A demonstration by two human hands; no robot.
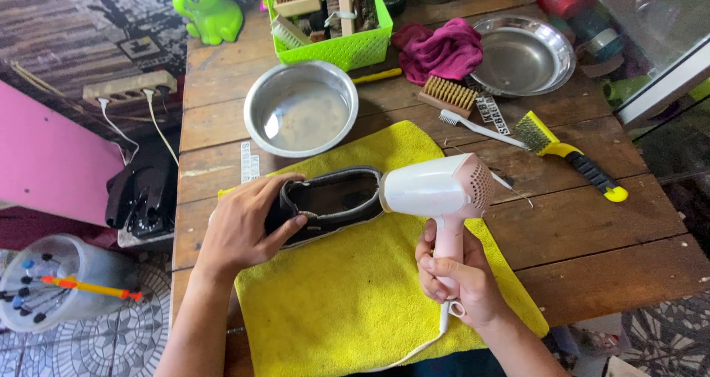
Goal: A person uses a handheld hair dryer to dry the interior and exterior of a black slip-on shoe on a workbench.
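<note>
1. Lowest in the frame, the right hand (455, 277) wraps its fingers tight around the handle of a pink hairdryer (436, 191). The nozzle points left, straight into a shoe's opening, so the air seems meant for the inside.
2. Left of centre, the left hand (244, 225) clamps the dark shoe (336, 199) at its heel, thumb on top and fingers beneath, tipping it on its side so the mouth faces the nozzle.
3. The shoe rests on a yellow towel (347, 296) spread over the wooden table (606, 251), likely to catch damp.
4. Just above, a steel bowl (301, 107) stands within reach.
5. To the right lie a toothbrush (473, 128), a wooden brush (447, 94) and a yellow wire brush (566, 154), set aside.
6. Along the top edge sit a green basket (344, 48) of brushes, a crimson rag (444, 48) and a steel plate (523, 55).
</note>
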